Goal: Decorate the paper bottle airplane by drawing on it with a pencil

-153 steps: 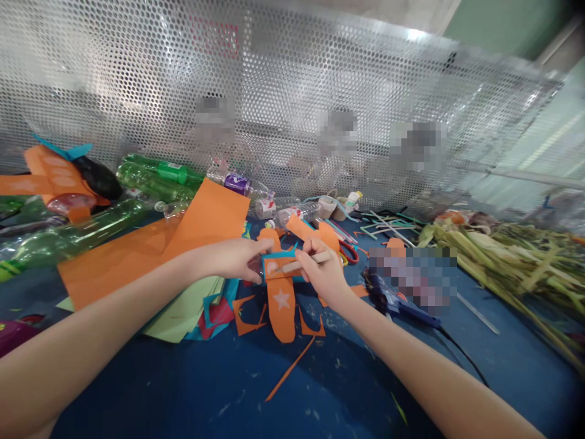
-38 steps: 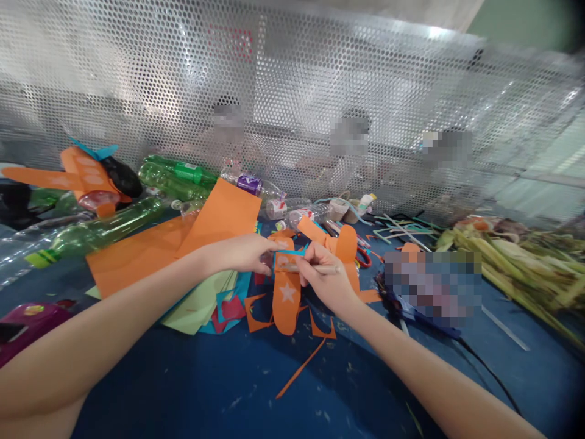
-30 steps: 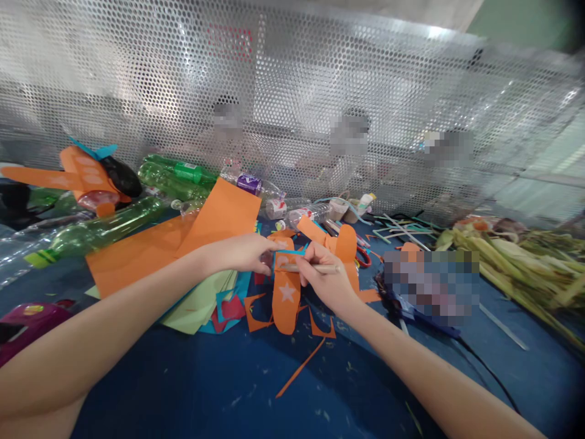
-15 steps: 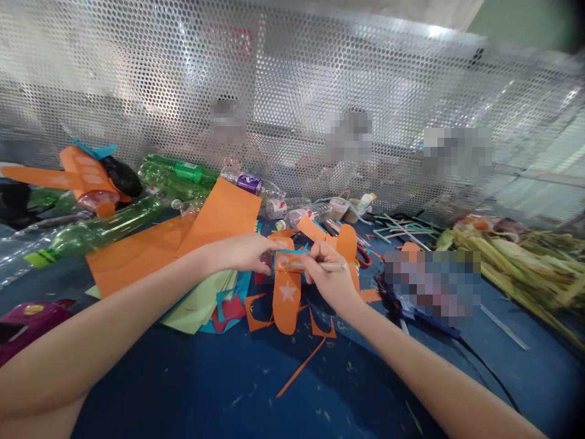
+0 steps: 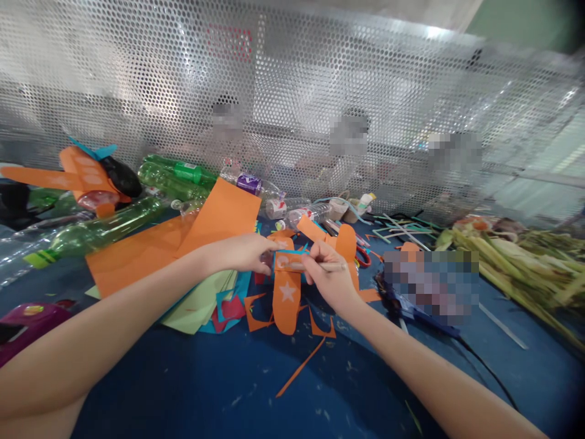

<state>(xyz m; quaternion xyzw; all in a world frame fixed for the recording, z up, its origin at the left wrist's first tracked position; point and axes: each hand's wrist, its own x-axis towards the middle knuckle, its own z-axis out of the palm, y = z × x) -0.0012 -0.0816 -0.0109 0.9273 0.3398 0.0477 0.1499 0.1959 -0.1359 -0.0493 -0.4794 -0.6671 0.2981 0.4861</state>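
Observation:
My right hand (image 5: 326,268) is closed round a pale marker pen (image 5: 337,267). Its tip points left and meets the orange body of a model airplane (image 5: 286,311), where white marks show. A white star decorates the near wing, and blue paper edges the body. At the airplane's left end, my left hand (image 5: 249,251) keeps hold with thumb and fingers curled round it; part of the grip is hidden. Orange paper scraps (image 5: 258,314) lie beside the near wing.
Orange sheets (image 5: 137,253) and green paper (image 5: 194,308) lie left. Plastic bottles (image 5: 109,222) and another orange airplane (image 5: 85,174) are farther left. Straws (image 5: 402,228), a corded blue tool (image 5: 415,314) and corn husks (image 5: 516,262) lie right. Perforated metal mesh (image 5: 292,79) stands behind, people beyond.
My hands and the airplane stay in nearly the same place, the pen still against the body. Behind the mesh, the people have shifted slightly.

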